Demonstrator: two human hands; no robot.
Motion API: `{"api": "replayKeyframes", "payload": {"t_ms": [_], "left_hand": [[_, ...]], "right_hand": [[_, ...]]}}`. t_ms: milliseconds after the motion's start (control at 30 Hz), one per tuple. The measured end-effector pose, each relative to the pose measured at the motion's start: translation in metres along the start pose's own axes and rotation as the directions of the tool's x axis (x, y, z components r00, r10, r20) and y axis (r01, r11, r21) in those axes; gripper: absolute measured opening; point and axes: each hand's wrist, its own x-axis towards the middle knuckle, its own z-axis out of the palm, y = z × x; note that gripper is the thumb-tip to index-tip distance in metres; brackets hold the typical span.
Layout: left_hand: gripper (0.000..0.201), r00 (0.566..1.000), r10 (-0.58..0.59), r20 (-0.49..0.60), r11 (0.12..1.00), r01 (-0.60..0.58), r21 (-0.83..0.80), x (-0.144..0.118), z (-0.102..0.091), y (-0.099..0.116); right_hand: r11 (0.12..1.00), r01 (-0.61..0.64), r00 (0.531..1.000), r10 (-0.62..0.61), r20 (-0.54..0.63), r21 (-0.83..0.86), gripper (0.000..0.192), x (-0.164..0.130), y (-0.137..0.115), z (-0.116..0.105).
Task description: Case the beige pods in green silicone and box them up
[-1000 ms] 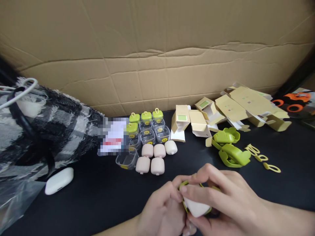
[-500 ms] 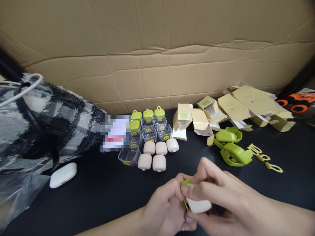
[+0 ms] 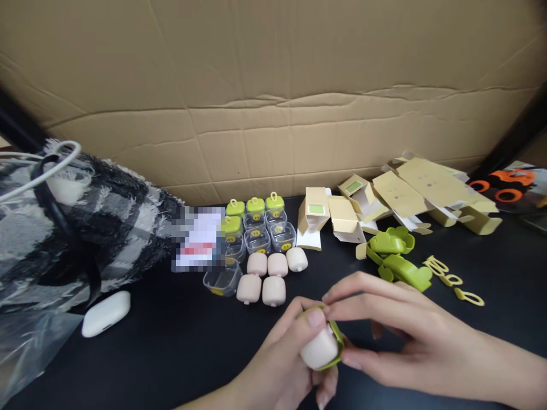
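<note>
Both hands: left hand (image 3: 290, 364) and right hand (image 3: 397, 336) grip pink case (image 3: 318, 347), green cover (image 3: 337, 341) partly on | five pink cases (image 3: 267, 279) bare at 11 o'clock | green covers (image 3: 399, 259) waiting at 1 o'clock

Black tabletop (image 3: 171, 353), creased cardboard wall (image 3: 273, 102) behind — soft light

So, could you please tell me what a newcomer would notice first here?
Front and centre, the left hand and right hand together grip a pale pink case in a green cover. Behind them on the black table stand small green-lidded jars and loose pink cases, with opened cardboard boxes to the right.
</note>
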Motion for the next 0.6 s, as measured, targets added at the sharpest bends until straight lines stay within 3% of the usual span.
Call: {"api": "replayKeyframes", "payload": {"t_ms": [167, 300, 433, 600], "left_hand": [[0.053, 0.998, -0.020, 0.053, 1.000, 0.020, 0.009, 0.003, -0.002, -0.005], [0.053, 0.993, -0.018, 0.116, 0.989, 0.001, 0.150, 0.005, -0.003, -0.008], [0.052, 0.995, -0.021, 0.100, 0.976, -0.001, 0.220, 0.004, 0.002, -0.006], [0.050, 0.991, 0.076, 0.113, 0.923, -0.113, 0.367, 0.003, 0.005, -0.007]], "right_hand": [[0.980, 0.075, 0.997, -0.076, 0.003, -0.183, 0.021, 0.000, -0.003, 0.007], [0.946, 0.121, 0.991, -0.132, -0.015, -0.301, 0.014, 0.001, -0.003, 0.014], [0.905, 0.179, 0.979, -0.204, -0.024, -0.387, 0.013, 0.001, -0.003, 0.019], [0.883, 0.257, 0.955, -0.293, -0.035, -0.392, 0.010, 0.001, -0.003, 0.021]]}}
